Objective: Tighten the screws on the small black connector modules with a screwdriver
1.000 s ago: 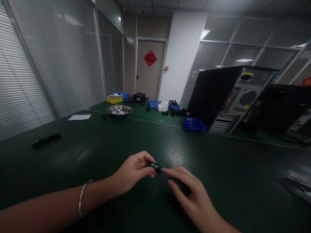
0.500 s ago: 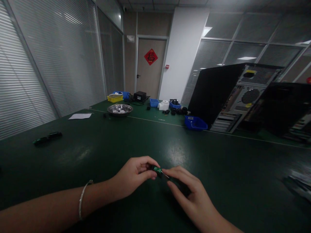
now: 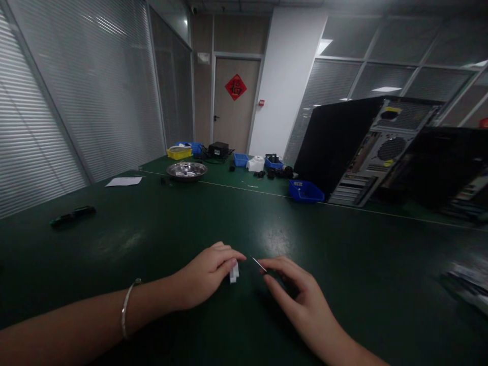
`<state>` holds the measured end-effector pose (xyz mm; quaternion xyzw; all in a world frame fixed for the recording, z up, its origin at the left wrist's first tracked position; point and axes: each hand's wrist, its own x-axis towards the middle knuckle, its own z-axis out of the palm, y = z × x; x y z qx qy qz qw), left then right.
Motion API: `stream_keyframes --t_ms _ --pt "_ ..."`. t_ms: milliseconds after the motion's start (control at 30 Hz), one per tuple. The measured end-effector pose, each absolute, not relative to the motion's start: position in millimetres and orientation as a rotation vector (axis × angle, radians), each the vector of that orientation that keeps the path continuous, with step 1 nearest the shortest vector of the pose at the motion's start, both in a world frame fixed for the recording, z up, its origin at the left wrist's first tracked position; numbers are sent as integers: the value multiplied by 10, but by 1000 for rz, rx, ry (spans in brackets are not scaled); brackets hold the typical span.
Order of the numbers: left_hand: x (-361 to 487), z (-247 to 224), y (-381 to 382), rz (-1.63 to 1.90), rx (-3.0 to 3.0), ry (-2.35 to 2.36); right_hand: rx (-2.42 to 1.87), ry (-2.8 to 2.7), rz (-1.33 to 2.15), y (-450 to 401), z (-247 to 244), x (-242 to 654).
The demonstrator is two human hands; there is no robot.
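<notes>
My left hand (image 3: 211, 274), with a bracelet (image 3: 127, 307) on its wrist, holds a small white piece (image 3: 234, 273) between thumb and fingers. Part of that piece is hidden by the fingers. My right hand (image 3: 295, 290) pinches a thin, pale metal tool (image 3: 260, 264), whose tip points up and left toward the left fingertips. A small gap separates the tool from the left hand. Both hands are low over the dark green table (image 3: 171, 218).
A metal bowl (image 3: 186, 172) and paper (image 3: 124, 181) lie at the back left, and dark green-and-black pieces (image 3: 72, 216) at the left. A blue bin (image 3: 306, 192) stands before a computer case (image 3: 354, 152). Blurred plastic-wrapped items (image 3: 468, 284) are at the right edge.
The left hand has turned the held piece, so a white side shows where a green circuit board showed. The tool's tip has come away from the piece.
</notes>
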<state>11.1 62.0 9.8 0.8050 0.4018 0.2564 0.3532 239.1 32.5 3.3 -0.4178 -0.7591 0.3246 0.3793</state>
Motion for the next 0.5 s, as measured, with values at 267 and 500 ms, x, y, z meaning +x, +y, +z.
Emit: stream_keyframes --t_ms 267,500 --pt "124 107 553 607 2213 1249 -1073 -1928 813 335 10 2394" --pt "147 108 591 715 1893 983 -1059 -1933 820 322 50 2395"
